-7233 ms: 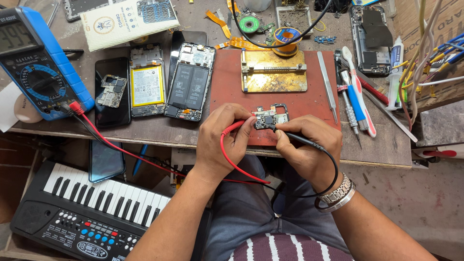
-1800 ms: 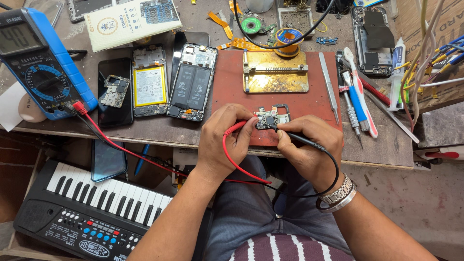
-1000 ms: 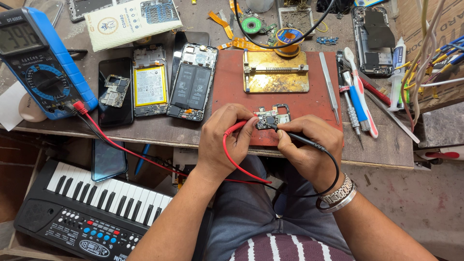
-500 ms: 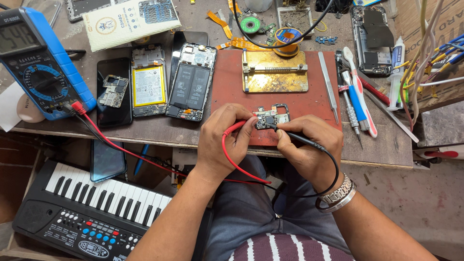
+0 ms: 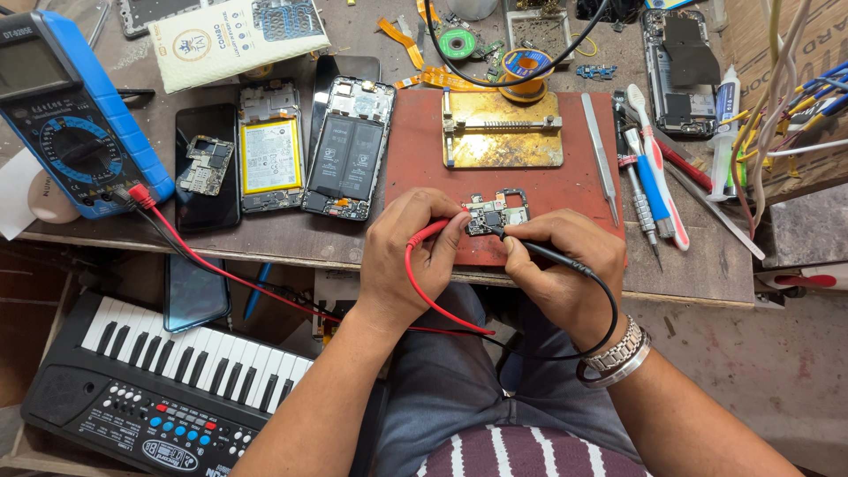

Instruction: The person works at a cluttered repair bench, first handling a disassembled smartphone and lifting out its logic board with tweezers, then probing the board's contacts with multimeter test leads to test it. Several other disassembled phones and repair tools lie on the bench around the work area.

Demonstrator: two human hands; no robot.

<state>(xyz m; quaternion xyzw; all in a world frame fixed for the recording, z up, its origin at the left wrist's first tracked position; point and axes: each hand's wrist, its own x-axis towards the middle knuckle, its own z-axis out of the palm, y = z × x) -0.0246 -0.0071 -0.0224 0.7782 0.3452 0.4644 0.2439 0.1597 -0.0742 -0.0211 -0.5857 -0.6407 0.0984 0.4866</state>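
A small phone circuit board [image 5: 495,213] lies on a red work mat [image 5: 415,159] near the bench's front edge. My left hand [image 5: 413,254] pinches a red test probe [image 5: 435,233] with its tip at the board's left side. My right hand [image 5: 565,265] grips a black test probe [image 5: 539,251], its tip touching the board's lower middle. Both leads loop down over my lap. The red lead runs left to a blue multimeter [image 5: 66,115] at the bench's far left.
Two opened phones [image 5: 349,150] and a dark phone with a loose board [image 5: 205,168] lie left of the mat. A brass board holder [image 5: 502,129] sits behind the circuit board. Tweezers [image 5: 601,159], screwdrivers and a toothbrush [image 5: 654,163] lie right. A toy keyboard [image 5: 168,389] sits below the bench.
Nothing visibly changed; both hands hold the probes on the circuit board as before, with only a slight shift of the view.
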